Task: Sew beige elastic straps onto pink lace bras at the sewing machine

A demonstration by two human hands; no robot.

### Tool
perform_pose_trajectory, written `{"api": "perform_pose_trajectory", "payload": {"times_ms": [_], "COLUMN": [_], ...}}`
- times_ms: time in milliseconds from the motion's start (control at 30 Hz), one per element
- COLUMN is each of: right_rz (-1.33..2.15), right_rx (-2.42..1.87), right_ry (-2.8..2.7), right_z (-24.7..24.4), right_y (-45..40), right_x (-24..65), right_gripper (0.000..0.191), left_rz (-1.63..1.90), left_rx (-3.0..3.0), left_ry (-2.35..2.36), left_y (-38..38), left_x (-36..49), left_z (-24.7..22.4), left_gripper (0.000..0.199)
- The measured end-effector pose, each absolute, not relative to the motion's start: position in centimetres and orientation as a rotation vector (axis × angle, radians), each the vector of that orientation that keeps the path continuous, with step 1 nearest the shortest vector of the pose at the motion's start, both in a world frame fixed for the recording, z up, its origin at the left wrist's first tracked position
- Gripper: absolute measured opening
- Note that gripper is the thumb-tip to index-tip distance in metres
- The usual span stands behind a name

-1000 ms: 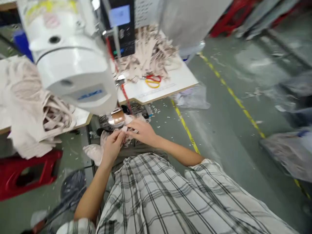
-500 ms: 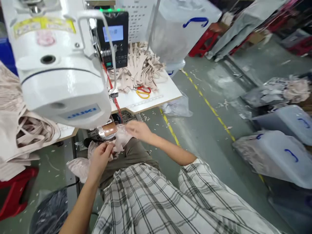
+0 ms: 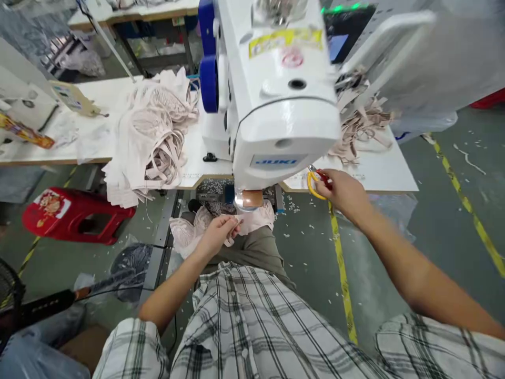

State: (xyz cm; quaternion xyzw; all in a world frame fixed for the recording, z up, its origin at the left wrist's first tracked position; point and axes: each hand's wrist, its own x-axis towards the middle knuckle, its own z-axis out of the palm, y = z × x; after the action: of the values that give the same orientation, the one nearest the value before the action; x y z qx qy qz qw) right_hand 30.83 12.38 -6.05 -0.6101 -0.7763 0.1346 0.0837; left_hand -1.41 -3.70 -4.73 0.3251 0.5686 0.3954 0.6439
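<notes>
My left hand (image 3: 219, 233) pinches the edge of a pale pink lace garment (image 3: 186, 231) that lies over my lap, just below the head of a white sewing machine (image 3: 288, 126). Out to the right, at the table's front edge, my right hand (image 3: 344, 192) has its fingers closed on scissors (image 3: 314, 185) with red and yellow handles. The scissors' tips point toward the machine. Behind that hand, a heap of beige straps (image 3: 359, 131) lies on the white table (image 3: 400, 176).
A large pile of pale pink garments (image 3: 145, 131) hangs over the table edge at left. Below it stands a red stool (image 3: 79, 216). A black fan (image 3: 10, 295) is at the lower left, near another person's leg (image 3: 84, 345). Plastic tubs stand at upper right.
My right hand has left the garment, moved right and taken hold of the scissors that lay by the straps. My left hand still holds the garment. The view has swung left.
</notes>
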Motion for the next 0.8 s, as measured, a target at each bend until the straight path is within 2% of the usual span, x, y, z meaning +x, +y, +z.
{"api": "perform_pose_trajectory", "payload": {"times_ms": [167, 233, 533, 667, 800], "right_rz": [0.806, 0.836, 0.866, 1.016, 1.07], "right_rx": [-1.478, -1.362, -1.219, -1.258, -1.378], "right_ry": [-2.355, -2.38, -2.381, -2.357, -2.223], "right_z": [-4.3, -3.8, -4.8, -5.1, -5.1], "right_y": [-0.5, -3.1, -2.2, -2.2, -2.7], "right_x": [29.2, 27.4, 23.7, 24.2, 25.4], "right_gripper": [0.04, 0.039, 0.034, 0.034, 0.033], "left_rz": [0.937, 0.944, 0.922, 0.906, 0.925], "left_rx": [0.58, 0.551, 0.587, 0.597, 0.59], "left_ry": [1.189, 1.175, 1.264, 1.273, 1.25], "left_y": [-3.4, -3.2, -2.9, -3.2, -3.5], "left_x": [-1.1, -0.7, 0.3, -0.2, -1.0], "left_z": [-6.0, -6.2, -5.3, -5.7, -5.9], "left_gripper": [0.033, 0.032, 0.022, 0.015, 0.017]}}
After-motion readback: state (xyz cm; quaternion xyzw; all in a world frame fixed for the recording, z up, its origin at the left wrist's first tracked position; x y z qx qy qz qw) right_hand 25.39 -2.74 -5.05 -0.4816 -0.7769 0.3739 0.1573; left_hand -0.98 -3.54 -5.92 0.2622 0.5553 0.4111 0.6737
